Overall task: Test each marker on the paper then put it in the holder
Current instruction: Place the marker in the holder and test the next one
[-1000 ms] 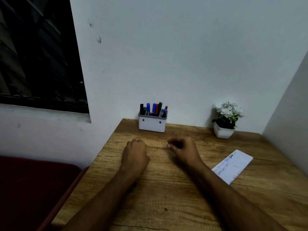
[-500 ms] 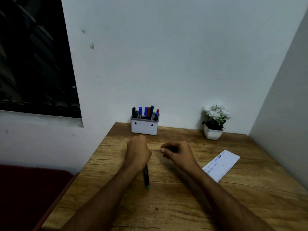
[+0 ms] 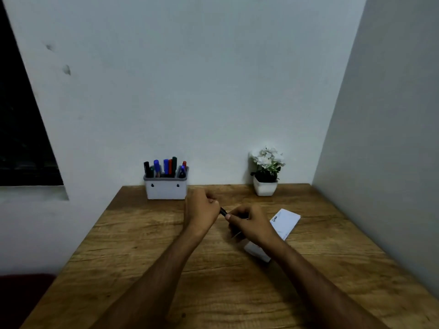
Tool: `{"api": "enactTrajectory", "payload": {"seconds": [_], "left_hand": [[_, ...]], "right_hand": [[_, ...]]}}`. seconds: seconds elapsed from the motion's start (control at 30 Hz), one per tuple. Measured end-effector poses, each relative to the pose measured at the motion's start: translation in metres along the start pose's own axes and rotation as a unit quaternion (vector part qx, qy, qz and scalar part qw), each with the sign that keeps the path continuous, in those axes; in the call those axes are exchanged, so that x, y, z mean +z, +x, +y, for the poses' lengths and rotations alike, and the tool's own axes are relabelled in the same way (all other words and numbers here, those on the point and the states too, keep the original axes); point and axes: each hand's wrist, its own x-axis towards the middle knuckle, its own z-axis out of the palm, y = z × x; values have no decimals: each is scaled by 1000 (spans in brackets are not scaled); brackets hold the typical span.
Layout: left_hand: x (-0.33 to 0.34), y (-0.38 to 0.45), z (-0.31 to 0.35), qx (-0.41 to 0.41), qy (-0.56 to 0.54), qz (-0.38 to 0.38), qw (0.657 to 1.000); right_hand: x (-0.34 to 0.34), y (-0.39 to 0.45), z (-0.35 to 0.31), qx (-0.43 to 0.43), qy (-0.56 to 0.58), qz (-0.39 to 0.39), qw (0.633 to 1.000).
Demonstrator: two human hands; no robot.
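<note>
Both hands meet above the middle of the wooden table point(image 3: 152, 248) on one dark marker point(image 3: 223, 211). My left hand point(image 3: 202, 210) is a fist around one end. My right hand point(image 3: 249, 222) grips the other end with curled fingers, and only a short dark stretch shows between them. The white paper point(image 3: 286, 220) with a few scribbles lies to the right, partly hidden under my right wrist. A white holder point(image 3: 166, 188) with several markers point(image 3: 166, 166) stands at the back against the wall.
A small white pot with white flowers point(image 3: 265, 172) stands at the back right. Walls close the table at the back and on the right. A dark window is at the left, a dark red seat at the lower left.
My hands came together on the marker and shifted right, toward the paper. Half a second ago the marker pointed down from my left fist alone. The camera view also swung left.
</note>
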Motion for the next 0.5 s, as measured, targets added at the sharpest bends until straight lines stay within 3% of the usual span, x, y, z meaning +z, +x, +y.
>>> {"api": "enactTrajectory", "payload": {"seconds": [0.2,0.5], "left_hand": [[17,1,-2,109,43,-114,987],[29,11,-6,172,59,-179,967]], "right_hand": [[-21,9,16,-68,-101,25,992],[-32,10,35,-127,-129,9,983]]}}
